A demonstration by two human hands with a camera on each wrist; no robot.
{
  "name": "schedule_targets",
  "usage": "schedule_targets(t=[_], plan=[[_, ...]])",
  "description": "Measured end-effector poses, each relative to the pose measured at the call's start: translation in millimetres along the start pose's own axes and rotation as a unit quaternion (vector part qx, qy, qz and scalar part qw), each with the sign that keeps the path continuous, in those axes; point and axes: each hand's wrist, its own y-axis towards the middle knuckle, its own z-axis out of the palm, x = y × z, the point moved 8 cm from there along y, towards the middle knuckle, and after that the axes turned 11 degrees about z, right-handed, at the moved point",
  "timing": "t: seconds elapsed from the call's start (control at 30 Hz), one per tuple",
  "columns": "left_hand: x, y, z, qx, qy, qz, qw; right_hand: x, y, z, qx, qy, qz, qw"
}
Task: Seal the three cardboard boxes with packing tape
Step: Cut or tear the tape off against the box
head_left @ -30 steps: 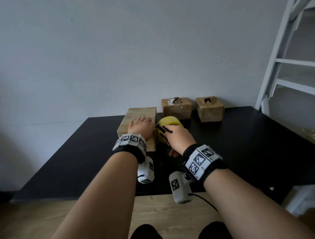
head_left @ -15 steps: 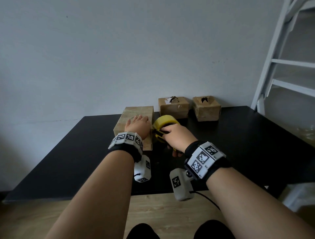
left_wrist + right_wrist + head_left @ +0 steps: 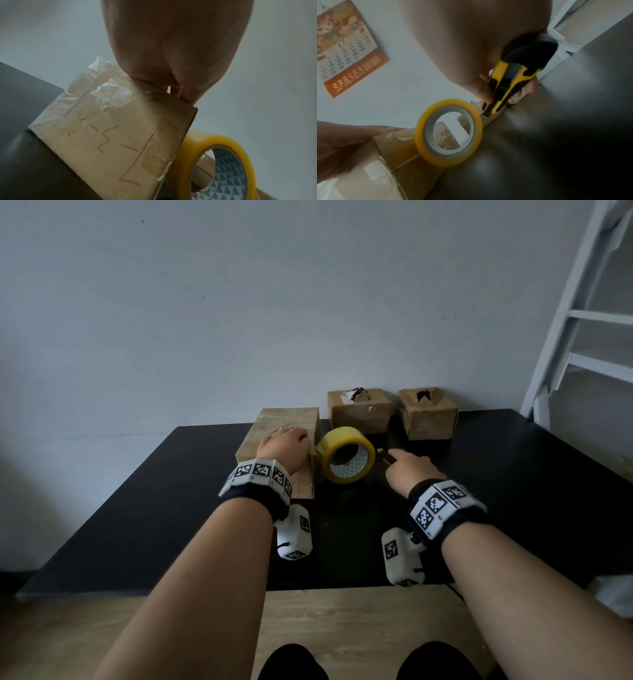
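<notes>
A plain pale grey wall (image 3: 239,302) stood behind the black desk (image 3: 513,491), whose glossy top caught soft patches of light. Below its near edge ran a light wood-grain floor (image 3: 325,618). At the right rose a white ladder-like frame (image 3: 565,320). In the right wrist view, an orange-bordered calendar (image 3: 346,51) hung on the wall.
</notes>
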Motion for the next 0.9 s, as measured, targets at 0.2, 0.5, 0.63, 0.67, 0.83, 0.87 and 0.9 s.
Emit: schedule_targets(t=[0.2,0.5,0.63,0.67,0.83,0.87,0.9], plan=[[-3,-6,-8,-0.009,-0.017,0.000,1.000,-4,7,24,0.050,-0.121,0.023,0.991],[3,-8,-10,-0.015,-0.077,-0.023,0.997,76,-25,-35,-0.160,0.129,-0.238,0.949],[6,-11,-11,-0.032,-0.102,-0.024,0.994,115,-23,-17,-0.074,0.032,-0.286,0.955],[6,-13,-11,-0.035,-0.090,-0.019,0.995,117,-19,-10,-0.048,0.008,-0.280,0.959],[2,-16,-15,-0.058,-0.055,-0.005,0.997,108,-11,-4,-0.017,0.032,-0.222,0.974],[1,-16,-15,-0.058,-0.054,-0.004,0.997,107,-12,-5,-0.022,0.026,-0.217,0.976],[0,-16,-15,-0.056,-0.053,-0.002,0.997,107,-13,-5,-0.022,0.023,-0.214,0.976]])
